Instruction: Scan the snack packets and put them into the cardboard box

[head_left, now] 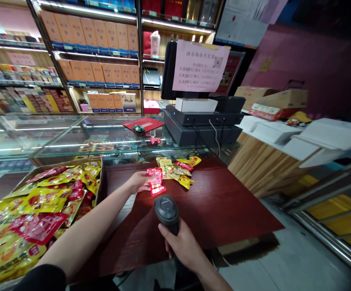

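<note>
A red packet [155, 174] is pinched by the thumb and fingers of the left hand [139, 182], above the table [224, 198]; a scanner [167, 210] is gripped by the right hand [183, 242], with its head just on the near side of the packet; to the far right of the packet, small bags [175, 170] are piled; at the left, a box [102, 171] is filled with similar bags.

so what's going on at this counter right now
A person holds a red packet in the left hand and a dark handheld scanner in the right hand, just on the near side of it. A small pile of packets lies beyond on the brown tabletop. At left, an open box holds many yellow and red pouches.
</note>
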### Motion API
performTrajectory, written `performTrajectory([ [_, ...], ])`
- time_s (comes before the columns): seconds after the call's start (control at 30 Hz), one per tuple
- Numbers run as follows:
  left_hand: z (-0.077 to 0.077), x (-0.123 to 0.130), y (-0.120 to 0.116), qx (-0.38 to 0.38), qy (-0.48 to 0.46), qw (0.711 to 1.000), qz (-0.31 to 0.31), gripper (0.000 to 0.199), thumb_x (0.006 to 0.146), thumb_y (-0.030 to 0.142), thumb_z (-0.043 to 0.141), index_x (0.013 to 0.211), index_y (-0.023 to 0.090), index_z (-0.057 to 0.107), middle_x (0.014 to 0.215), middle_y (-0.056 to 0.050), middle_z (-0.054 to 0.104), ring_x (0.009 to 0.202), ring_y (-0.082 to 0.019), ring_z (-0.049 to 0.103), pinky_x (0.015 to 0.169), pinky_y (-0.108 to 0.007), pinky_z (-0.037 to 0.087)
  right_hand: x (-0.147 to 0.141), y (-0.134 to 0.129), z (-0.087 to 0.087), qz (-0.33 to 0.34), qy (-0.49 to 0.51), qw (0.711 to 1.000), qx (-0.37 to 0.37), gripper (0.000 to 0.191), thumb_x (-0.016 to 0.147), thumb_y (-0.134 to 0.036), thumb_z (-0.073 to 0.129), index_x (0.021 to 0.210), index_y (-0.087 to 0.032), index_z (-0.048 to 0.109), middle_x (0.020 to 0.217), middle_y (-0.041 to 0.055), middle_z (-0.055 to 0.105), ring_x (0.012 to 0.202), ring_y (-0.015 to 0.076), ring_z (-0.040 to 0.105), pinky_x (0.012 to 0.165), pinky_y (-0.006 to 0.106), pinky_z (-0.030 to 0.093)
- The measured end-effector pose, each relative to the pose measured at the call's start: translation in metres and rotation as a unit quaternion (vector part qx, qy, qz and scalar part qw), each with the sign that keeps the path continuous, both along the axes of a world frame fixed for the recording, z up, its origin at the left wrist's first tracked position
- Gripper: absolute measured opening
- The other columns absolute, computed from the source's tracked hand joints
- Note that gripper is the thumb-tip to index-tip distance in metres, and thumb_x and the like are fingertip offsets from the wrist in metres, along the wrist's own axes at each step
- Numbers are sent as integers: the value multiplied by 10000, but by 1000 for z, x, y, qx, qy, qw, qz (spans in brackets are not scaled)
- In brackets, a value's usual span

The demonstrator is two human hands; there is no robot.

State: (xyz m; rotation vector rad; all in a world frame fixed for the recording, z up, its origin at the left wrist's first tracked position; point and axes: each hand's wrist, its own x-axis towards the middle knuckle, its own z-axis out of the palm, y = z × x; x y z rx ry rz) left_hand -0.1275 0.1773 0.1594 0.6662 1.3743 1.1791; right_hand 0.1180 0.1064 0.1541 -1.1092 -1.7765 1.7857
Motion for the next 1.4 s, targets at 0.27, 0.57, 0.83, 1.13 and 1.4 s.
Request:
performTrajectory([
  [0.27, 6, -6, -2, 46, 21, 998, 37, 544, 480, 367, 924, 917, 125, 709, 837, -84, 748, 688, -169, 691, 608, -274, 552, 6, 3, 8, 1, 0, 1000, -3, 585, 781, -657, 613, 1062, -155, 511, 524, -60, 564, 380, 101, 479, 374, 203, 383],
  [0.57, 78, -75, -59, 137, 142, 961, 192, 582, 486, 438, 904, 951, 150, 705, 870, -69, 756, 750, -204, 708, 685, -326, 575, -1, 20, 4, 15, 6, 1000, 1, 703, 688, -769, 614, 1009, -147, 562, 529, -29, 594, 378, 121, 517, 382, 222, 387],
  [0.83, 145, -157, -178, 138, 289, 881, 347, 633, 488, 504, 883, 969, 125, 721, 868, -91, 754, 716, -187, 696, 663, -287, 549, -15, 22, 5, 51, 32, 998, 20, 652, 708, -758, 610, 955, -156, 580, 514, -25, 588, 378, 125, 517, 385, 228, 378],
  [1.13, 126, -131, -111, 161, 372, 862, 303, 520, 558, 515, 839, 916, 149, 744, 852, -87, 760, 781, -201, 694, 740, -288, 526, 0, 29, 2, 28, 33, 999, 12, 664, 716, -765, 591, 978, -156, 564, 526, -32, 588, 379, 114, 512, 378, 221, 383],
  [1.4, 62, -35, 48, 153, 413, 894, 87, 333, 668, 421, 766, 890, 174, 740, 802, -56, 754, 765, -198, 699, 718, -279, 518, 37, 48, 7, -62, 27, 997, -24, 693, 678, -764, 622, 988, -149, 551, 524, -45, 579, 386, 101, 507, 385, 205, 382],
])
